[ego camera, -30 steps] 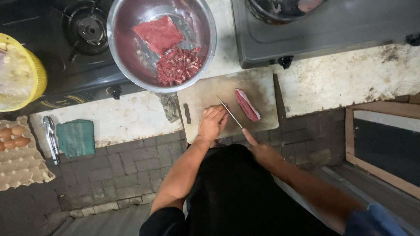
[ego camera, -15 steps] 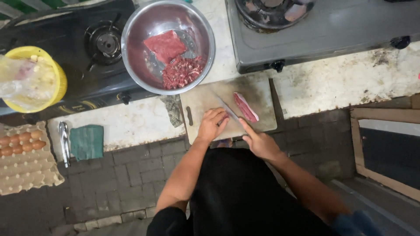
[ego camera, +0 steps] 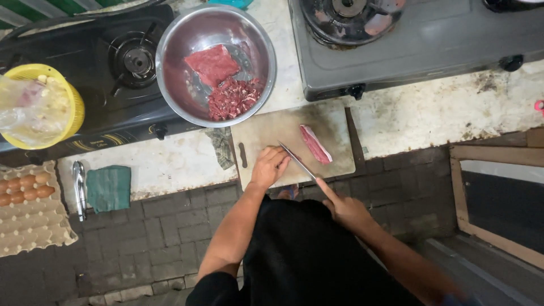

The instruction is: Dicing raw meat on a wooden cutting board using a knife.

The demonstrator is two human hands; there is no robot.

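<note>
a: what is taken up by the largest things here?

b: a grey gas stove (ego camera: 419,45) is set at the upper right of the counter, and a black stove (ego camera: 85,85) at the upper left. between them a steel bowl (ego camera: 170,85) is placed, in which a flat slab of red meat (ego camera: 212,64) and a heap of cut meat (ego camera: 235,97) are held.

a: and nearer the person?

b: a pale cutting board (ego camera: 266,133) is laid at the counter's front edge, just below the bowl. a strip of raw meat (ego camera: 315,144) is left lying on its right half, apart from both hands.

a: how are the hands placed?

b: the left hand (ego camera: 269,167) is rested on the board's lower middle, fingers curled loosely down; whether anything is pinned beneath them cannot be told. the right hand (ego camera: 343,207) is closed around the handle of a knife (ego camera: 297,161), forefinger stretched along it. the blade is angled up and left over the board, its tip just beside the left fingers and short of the meat strip.

a: what else is seen at the left?

b: a yellow basket (ego camera: 71,93) with a clear bag in it is stood on the black stove. an egg tray (ego camera: 28,221) is set below, a folded green cloth (ego camera: 109,188) beside it, and a small metal tool (ego camera: 79,187) between them.
</note>
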